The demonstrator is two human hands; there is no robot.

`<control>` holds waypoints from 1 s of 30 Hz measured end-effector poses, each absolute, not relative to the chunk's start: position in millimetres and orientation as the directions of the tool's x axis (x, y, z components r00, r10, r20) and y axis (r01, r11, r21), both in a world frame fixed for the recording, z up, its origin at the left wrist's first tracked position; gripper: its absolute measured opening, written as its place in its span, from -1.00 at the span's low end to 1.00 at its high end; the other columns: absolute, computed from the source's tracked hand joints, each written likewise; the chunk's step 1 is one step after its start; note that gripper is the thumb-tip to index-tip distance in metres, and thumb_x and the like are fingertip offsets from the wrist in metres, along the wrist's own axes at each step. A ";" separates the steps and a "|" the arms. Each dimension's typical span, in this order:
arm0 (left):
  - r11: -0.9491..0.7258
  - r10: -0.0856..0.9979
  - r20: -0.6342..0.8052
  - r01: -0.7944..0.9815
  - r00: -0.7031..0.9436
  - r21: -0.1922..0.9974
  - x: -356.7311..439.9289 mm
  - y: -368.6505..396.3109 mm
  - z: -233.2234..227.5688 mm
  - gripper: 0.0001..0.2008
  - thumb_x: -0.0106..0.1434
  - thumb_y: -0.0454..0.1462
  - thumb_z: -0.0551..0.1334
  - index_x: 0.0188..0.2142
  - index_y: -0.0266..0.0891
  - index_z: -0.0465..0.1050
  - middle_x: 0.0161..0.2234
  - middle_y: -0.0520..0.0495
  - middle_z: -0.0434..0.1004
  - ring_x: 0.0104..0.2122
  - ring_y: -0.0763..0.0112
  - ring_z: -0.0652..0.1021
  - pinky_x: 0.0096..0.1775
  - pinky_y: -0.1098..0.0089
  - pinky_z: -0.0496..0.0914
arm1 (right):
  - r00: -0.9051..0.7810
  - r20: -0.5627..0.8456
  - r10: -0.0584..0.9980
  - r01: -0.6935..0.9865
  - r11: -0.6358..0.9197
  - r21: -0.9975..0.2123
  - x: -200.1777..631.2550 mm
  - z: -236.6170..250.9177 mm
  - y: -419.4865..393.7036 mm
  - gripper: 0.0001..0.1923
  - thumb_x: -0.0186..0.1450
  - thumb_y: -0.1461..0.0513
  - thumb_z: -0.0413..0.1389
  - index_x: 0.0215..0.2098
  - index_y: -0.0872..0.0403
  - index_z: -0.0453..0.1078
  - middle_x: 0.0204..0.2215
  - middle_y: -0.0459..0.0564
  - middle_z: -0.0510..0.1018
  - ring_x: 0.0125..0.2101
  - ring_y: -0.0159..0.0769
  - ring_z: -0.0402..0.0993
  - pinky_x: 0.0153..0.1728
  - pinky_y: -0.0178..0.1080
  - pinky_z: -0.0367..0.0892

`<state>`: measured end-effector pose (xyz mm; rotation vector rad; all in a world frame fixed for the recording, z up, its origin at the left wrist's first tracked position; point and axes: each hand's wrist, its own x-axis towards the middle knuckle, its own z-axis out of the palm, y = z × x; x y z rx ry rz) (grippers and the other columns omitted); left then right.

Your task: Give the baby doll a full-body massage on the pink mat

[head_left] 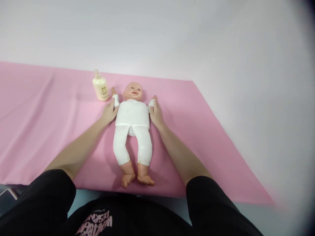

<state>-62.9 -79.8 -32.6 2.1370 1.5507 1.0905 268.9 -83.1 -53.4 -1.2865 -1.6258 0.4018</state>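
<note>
A plastic baby doll with a soft white cloth body and white cloth legs (133, 127) lies on its back in the middle of a pink cloth sheet (36, 131) that covers the surface, with its head pointing away from the person and its bare plastic feet near the front edge of the sheet. The left hand (110, 111) rests beside the doll on its one side, with the fingers stretched almost flat and touching the doll's small arm and the edge of the white body; it does not close around anything. The right hand (155, 113) lies in the same way on the other side, open, with the fingertips against the other small arm and the palm along the body. Both hands only press lightly from the sides, and no real grasp is visible. A small cream-coloured plastic bottle with a printed label (100, 86) stands upright just beside the doll's raised arm, near the left hand but not touching it. The doll looks light; its head, hands and feet seem hard and a little smooth, while the stuffed trunk and legs are probably soft and will bend when lifted. A safe place to take hold of it would be the trunk under the arms, from both sides, because the thin arms could twist
</note>
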 end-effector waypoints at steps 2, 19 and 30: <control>-0.396 0.893 0.432 0.680 0.127 0.617 -64.2 -78.4 -35.1 -0.17 0.42 0.15 0.17 0.45 -0.34 0.14 0.08 -0.45 0.60 0.08 -0.23 0.59 0.19 -0.30 0.36 | 0.045 0.473 0.880 0.538 0.378 -0.754 270.5 -53.1 -83.9 -0.25 0.49 -0.17 -0.16 0.51 -0.02 -0.01 0.49 0.18 0.16 0.52 -0.03 0.01 0.52 0.30 -0.07; -0.659 0.737 0.620 0.489 0.268 0.571 -47.6 -105.6 -5.4 0.28 -0.01 0.30 0.47 0.50 -0.16 -0.04 0.08 -0.25 0.49 0.09 -0.01 0.53 0.25 -0.03 0.37 | -0.019 0.749 0.662 0.388 0.696 -0.605 253.3 -26.4 -119.3 0.03 0.30 -0.40 -0.09 0.54 -0.18 -0.28 0.37 0.15 0.20 0.08 -0.05 0.51 0.25 0.14 0.46; -0.546 0.796 0.581 0.615 0.171 0.568 -48.8 -87.5 -23.7 -0.08 0.45 0.16 0.07 0.52 -0.40 -0.20 0.35 -0.59 0.24 0.37 -0.21 0.31 0.35 -0.21 0.19 | -0.017 0.613 0.790 0.513 0.532 -0.673 253.4 -28.9 -107.2 -0.18 0.49 -0.20 -0.27 0.56 -0.05 -0.34 0.54 0.15 -0.04 0.56 -0.03 -0.19 0.54 0.26 -0.12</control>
